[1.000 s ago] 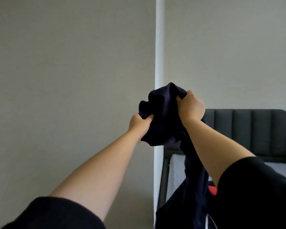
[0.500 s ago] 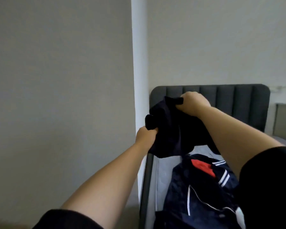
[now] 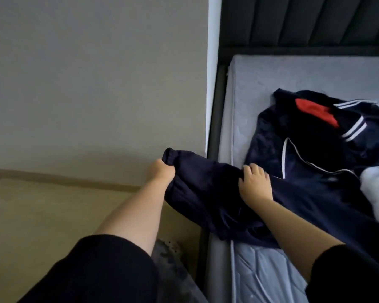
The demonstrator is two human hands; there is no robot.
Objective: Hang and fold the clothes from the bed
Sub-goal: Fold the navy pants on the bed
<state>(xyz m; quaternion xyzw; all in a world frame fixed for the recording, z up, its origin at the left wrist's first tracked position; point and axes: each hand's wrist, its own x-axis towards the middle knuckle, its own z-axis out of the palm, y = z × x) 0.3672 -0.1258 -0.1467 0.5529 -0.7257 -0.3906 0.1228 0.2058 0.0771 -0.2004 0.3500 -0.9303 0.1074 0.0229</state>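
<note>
My left hand (image 3: 161, 172) pinches the cuffed end of the navy garment (image 3: 206, 193) out past the side of the bed (image 3: 260, 88), my right hand (image 3: 255, 186) clutches a fold over it, and I judge the slack below both could slip to the floor (image 3: 53, 215) or drag the jacket (image 3: 304, 154) lying just beyond my right fingers (image 3: 253, 169).

Navy garment (image 3: 208, 193): spans the left edge of the bed (image 3: 260, 84), creased, ribbed cuff end off the mattress, pinched in the left hand (image 3: 160, 171); gathered further along under the curled right hand (image 3: 255, 185), trailing toward the near right. Navy jacket (image 3: 315, 154): lies crumpled on the mattress just beyond, touching the garment; shows white piping, white stripes, red lining.
</note>
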